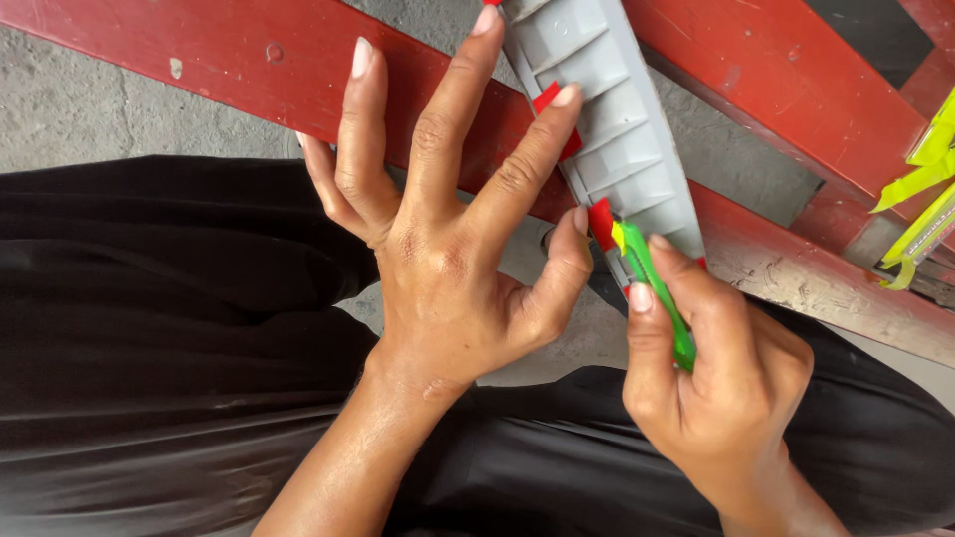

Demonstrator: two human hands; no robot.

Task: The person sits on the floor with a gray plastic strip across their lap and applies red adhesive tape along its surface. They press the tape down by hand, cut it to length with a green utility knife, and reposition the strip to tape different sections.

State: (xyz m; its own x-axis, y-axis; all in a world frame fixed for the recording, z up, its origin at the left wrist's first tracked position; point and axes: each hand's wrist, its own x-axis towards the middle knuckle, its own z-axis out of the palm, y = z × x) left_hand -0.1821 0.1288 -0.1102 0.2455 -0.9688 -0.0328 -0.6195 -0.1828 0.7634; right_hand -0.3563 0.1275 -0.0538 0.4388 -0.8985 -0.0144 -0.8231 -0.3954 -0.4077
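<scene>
Green cutter (657, 298), apparently trimming grey plastic strip (617, 129)

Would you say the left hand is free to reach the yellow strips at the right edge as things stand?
Probably not easily. The left hand is spread on the grey ribbed part, and the right hand, gripping a green tool, lies between it and the yellow strips.

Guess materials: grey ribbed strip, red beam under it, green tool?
Grey ribbed strip: likely moulded plastic, matte, with even ribs. Red beam: probably painted metal or wood; paint chipped and scuffed. Green tool in the right hand: glossy plastic, by its sheen.
</scene>
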